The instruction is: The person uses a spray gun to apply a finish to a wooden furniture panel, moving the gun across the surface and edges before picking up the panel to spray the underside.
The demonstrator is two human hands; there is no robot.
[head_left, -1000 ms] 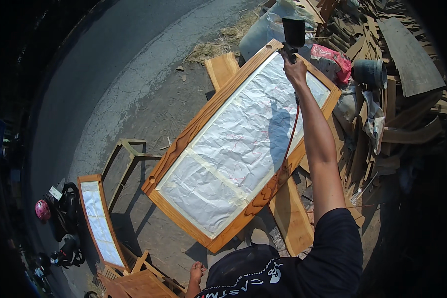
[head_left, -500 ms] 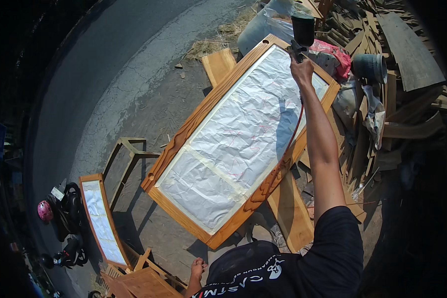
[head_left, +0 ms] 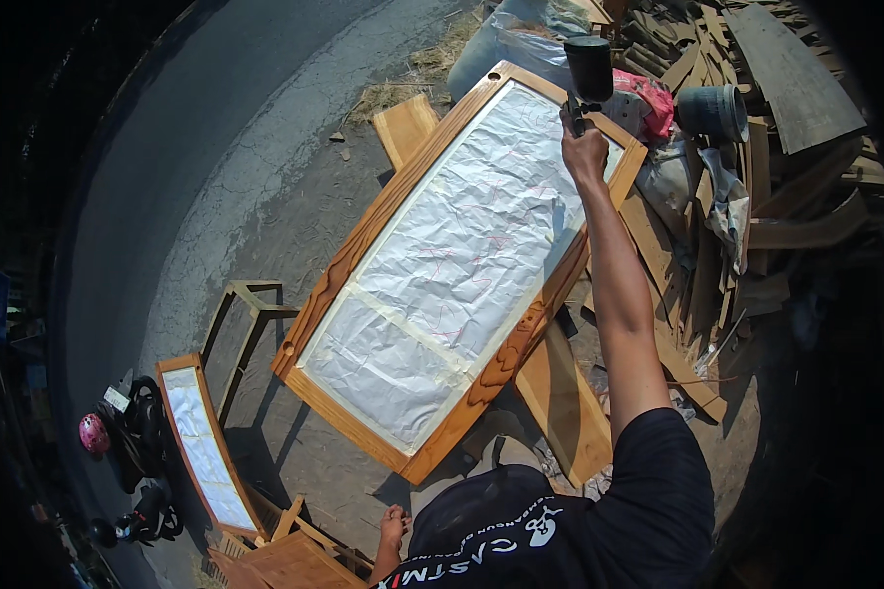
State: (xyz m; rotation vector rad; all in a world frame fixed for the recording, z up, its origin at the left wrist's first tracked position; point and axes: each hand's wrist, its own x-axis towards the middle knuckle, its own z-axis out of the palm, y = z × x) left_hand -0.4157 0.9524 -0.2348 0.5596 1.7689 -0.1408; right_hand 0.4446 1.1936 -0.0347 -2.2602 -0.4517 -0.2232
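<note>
Observed from my remote feed. Surroundings first. A heap of scrap wood (head_left: 658, 47) crowds the right and far-right side, with a flat grey board (head_left: 796, 83) leaning over it. Clear plastic sheeting (head_left: 509, 41) and a pinkish-red sack (head_left: 646, 98) lie just past the far end of the wood-framed panel (head_left: 348, 418), close to the work. At left I note a small wooden stand (head_left: 255, 306), a narrower wood-framed panel (head_left: 221, 437) with white paper inside its border, a parked motorbike (head_left: 133, 422) and a pink helmet (head_left: 93, 433). A paved road (head_left: 147, 196) runs beyond.

Containers: the grey bucket (head_left: 707, 113) is tipped toward the right; its inside is not visible to me. The dark cup (head_left: 588, 71) sits atop the spray gun (head_left: 574, 116); contents hidden.

The main panel lies diagonally across planks (head_left: 565, 407), its middle covered with creased white paper (head_left: 452, 236).

Hands: the right hand (head_left: 585, 157) is wrapped around the gun's grip, over the panel's far end; its forearm blocks part of my view there. The left hand (head_left: 394, 525) hangs near the body, fingers loosely curled; I cannot tell whether it holds anything.
</note>
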